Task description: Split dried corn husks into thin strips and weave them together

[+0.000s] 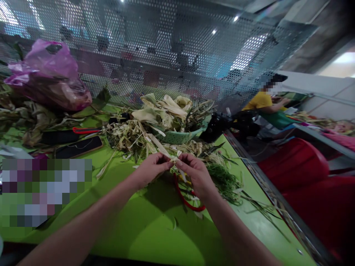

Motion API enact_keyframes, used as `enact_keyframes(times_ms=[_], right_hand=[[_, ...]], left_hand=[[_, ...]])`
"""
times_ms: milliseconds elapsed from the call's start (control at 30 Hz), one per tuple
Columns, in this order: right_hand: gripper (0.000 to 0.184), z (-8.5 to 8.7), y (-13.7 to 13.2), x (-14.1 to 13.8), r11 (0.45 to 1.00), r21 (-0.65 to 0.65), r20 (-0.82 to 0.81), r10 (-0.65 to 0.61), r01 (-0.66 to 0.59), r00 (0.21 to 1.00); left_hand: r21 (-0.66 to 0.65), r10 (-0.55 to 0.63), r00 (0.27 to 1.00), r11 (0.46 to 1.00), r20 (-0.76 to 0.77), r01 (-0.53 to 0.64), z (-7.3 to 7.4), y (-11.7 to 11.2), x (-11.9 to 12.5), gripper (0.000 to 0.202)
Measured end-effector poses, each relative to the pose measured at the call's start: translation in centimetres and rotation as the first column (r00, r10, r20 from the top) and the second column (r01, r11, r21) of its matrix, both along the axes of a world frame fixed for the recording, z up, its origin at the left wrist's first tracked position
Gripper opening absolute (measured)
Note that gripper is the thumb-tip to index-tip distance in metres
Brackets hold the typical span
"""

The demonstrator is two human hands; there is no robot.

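My left hand (pixel 151 170) and my right hand (pixel 196 170) meet above the green table (pixel 155 236). Both pinch a pale strip of dried plant leaf, resembling corn husk (pixel 160 145), which looks folded or knotted between the fingertips. One end of the strip runs up and left. Beneath my right hand lies a red-handled tool (pixel 185 201), probably scissors, partly hidden by that hand. Just beyond my hands is a green plastic basket (pixel 177 138) heaped with dried husks (pixel 166 107). Loose husk scraps (pixel 126 135) lie to its left, and thin green strands (pixel 222 181) to the right.
A purple plastic bag (pixel 52 74) sits at the back left. Nearer are a red cutter knife (pixel 86 130) and a phone-like dark slab (pixel 79 147). A perforated metal screen (pixel 155 48) stands behind. Red chairs (pixel 296 162) and a person in yellow (pixel 257 101) are at right.
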State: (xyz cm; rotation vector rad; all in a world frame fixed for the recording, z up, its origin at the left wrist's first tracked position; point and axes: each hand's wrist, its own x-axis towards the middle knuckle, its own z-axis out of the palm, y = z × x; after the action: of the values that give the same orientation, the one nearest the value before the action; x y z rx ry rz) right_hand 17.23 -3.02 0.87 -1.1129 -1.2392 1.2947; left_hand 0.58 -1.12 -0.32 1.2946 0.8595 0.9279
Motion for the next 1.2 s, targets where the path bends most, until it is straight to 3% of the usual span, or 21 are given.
enact_keyframes(times_ms=[133,333,500,633,800,1000,1200], right_hand=[[0.022,-0.2,-0.1,0.1,0.994,0.109,0.16,-0.034,0.016,0.987],[0.02,-0.2,-0.7,0.0,0.949,0.286,0.245,-0.204,0.131,0.948],[0.02,0.4,-0.5,0.3,0.986,0.133,0.069,-0.112,0.103,0.991],[0.024,0.2,0.2,0.7,0.989,-0.036,-0.103,-0.146,0.143,0.984],[0.02,0.2,0.2,0.4,0.984,-0.179,-0.202,-0.024,-0.013,0.979],[0.017,0.3,0.1,0.3,0.99,-0.143,-0.225,-0.019,-0.013,0.974],[0.019,-0.1,0.0,0.2,0.996,-0.081,-0.152,-0.041,0.029,0.987]], left_hand=[[0.01,-0.057,0.998,0.998,0.029,0.057,0.1,0.0,0.0,0.029],[0.007,0.005,0.995,1.0,0.096,-0.005,-0.3,0.4,0.1,0.028],[0.039,0.01,0.999,0.999,0.037,-0.011,0.3,0.1,-0.1,0.021],[-0.014,-0.037,0.999,0.999,-0.001,0.037,1.0,-0.4,-0.2,0.022],[-0.082,-0.12,0.993,0.989,0.024,0.121,1.3,-0.5,-0.2,0.025],[-0.043,-0.169,0.985,0.985,-0.012,0.169,1.2,-0.5,-0.3,0.025],[0.058,-0.159,0.976,0.984,-0.152,0.169,1.3,-0.3,-0.4,0.021]])
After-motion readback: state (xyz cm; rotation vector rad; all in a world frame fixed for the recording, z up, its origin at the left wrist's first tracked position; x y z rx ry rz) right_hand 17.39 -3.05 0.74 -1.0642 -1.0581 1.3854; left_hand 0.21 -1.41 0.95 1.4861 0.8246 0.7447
